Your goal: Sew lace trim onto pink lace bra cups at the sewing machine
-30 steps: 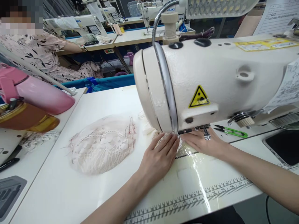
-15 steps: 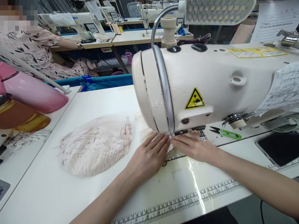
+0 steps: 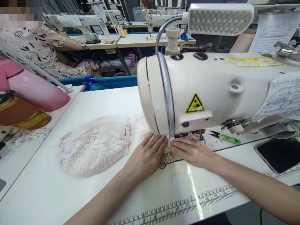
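Note:
A cream sewing machine point(image 3: 211, 90) fills the middle and right of the head view. Under its head, my left hand point(image 3: 145, 156) and my right hand point(image 3: 192, 151) lie flat side by side on the table. Both press down on a small white lace piece point(image 3: 167, 144) at the needle area. The needle and presser foot are mostly hidden by the machine head. A pile of pale lace pieces point(image 3: 93, 145) lies on the table to the left of my left hand, apart from it.
Green thread snips point(image 3: 225, 137) lie right of the needle area. A dark tablet point(image 3: 278, 154) sits at the far right. A pink and amber bottle point(image 3: 28, 100) stands at the left. An LED lamp point(image 3: 220, 18) hangs above. A person sits at the back left.
Both hands have shifted slightly left and nearer along the table with the lace piece; the view has moved a little.

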Demonstrator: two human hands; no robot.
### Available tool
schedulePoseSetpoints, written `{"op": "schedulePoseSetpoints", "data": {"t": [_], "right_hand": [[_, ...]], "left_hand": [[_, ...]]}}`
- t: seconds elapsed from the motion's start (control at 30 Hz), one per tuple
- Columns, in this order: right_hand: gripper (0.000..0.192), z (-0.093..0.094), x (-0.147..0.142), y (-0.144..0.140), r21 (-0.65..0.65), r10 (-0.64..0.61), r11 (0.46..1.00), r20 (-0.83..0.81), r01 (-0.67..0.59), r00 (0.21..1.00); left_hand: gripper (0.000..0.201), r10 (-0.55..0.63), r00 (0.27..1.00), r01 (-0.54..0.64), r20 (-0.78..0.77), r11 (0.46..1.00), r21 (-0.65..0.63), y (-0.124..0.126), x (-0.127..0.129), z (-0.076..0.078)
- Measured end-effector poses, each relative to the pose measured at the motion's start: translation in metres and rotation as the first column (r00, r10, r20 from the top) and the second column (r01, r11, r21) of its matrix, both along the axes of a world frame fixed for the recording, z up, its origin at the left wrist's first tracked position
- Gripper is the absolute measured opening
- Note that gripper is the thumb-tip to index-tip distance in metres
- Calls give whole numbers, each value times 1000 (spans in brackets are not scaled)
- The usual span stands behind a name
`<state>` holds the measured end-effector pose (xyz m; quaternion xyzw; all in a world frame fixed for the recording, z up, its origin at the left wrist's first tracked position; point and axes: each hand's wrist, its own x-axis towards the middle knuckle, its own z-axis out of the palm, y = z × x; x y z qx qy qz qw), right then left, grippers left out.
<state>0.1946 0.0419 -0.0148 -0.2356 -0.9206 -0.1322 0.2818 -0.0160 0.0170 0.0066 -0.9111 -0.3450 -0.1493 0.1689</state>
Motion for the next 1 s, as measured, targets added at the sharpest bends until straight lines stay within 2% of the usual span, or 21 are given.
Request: {"op": "schedulePoseSetpoints", "data": {"t": [0.3, 0.53, 0.73, 0.87, 1.0], "right_hand": [[26, -4, 4, 3, -19, -11, 1000, 50, 12, 999], [33, 14, 5, 2, -10, -61, 998, 66, 62, 996], [24, 20, 7, 2, -61, -131, 989, 15, 132, 991], [32, 21, 9, 3, -129, -140, 982, -3, 138, 990], [35, 21, 10, 3, -288, -167, 947, -59, 143, 984]], "left_hand": [[35, 78, 996, -76, -43, 996, 53, -4, 6, -4], [33, 162, 987, -162, 0, 984, 68, -9, 14, -5], [35, 166, 986, -166, -6, 986, 23, -11, 16, -5], [35, 156, 988, -156, 3, 988, 13, -10, 16, -5], [35, 148, 989, -148, 16, 989, 18, -8, 16, -5]]}}
